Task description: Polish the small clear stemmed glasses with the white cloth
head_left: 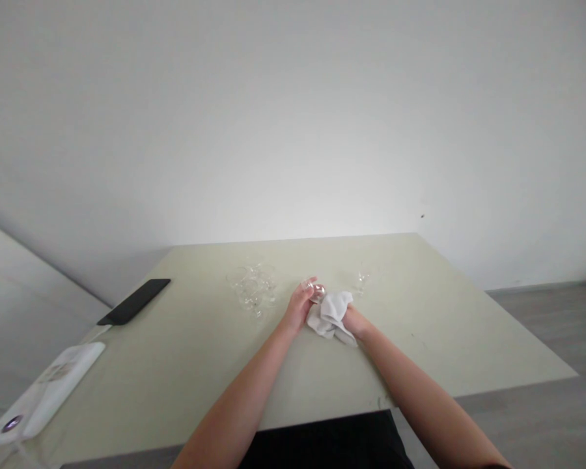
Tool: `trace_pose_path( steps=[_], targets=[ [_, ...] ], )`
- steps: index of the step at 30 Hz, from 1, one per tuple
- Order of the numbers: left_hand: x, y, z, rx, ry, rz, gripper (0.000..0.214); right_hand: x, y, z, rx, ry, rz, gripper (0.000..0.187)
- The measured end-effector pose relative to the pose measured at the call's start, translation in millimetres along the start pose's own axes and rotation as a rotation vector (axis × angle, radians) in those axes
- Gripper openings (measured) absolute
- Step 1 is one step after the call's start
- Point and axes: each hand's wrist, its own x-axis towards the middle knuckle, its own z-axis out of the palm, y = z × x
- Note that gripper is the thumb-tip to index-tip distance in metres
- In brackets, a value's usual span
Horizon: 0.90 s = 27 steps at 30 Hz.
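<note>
Over the middle of the table, my left hand [300, 303] is closed around a small clear glass vessel [317, 292], whose exact kind I cannot make out. My right hand [352, 318] grips a white cloth [332, 314], bunched up against the near right side of the vessel. The cloth covers most of the right fingers. To the left of my hands lies a cluster of clear glassware [251, 286], several pieces close together. Another clear glass piece [361, 281] stands beyond my right hand, its outline faint.
The pale table [444, 339] meets a white wall [293, 130] at the back. At its left edge lie a flat black object [135, 301] and a white device [66, 384] with a round purple button. Grey floor [551, 319] shows on the right.
</note>
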Motion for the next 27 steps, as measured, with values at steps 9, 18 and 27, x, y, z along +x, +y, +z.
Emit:
trace_pose_path(
  steps=[9,18,27],
  targets=[
    [3.9,-3.2,-5.1,0.173,0.116,0.050,0.057,-1.4,0.0,-0.1,0.063,-0.082,0.077,0.036],
    [1.8,2.0,-1.8,0.189,0.092,0.086,0.054,0.0,2.8,1.8,-0.030,-0.055,-0.023,0.029],
    [2.2,4.4,-2.3,0.112,0.077,0.062,0.042,-0.5,2.5,1.7,-0.083,-0.079,-0.049,0.018]
  ],
)
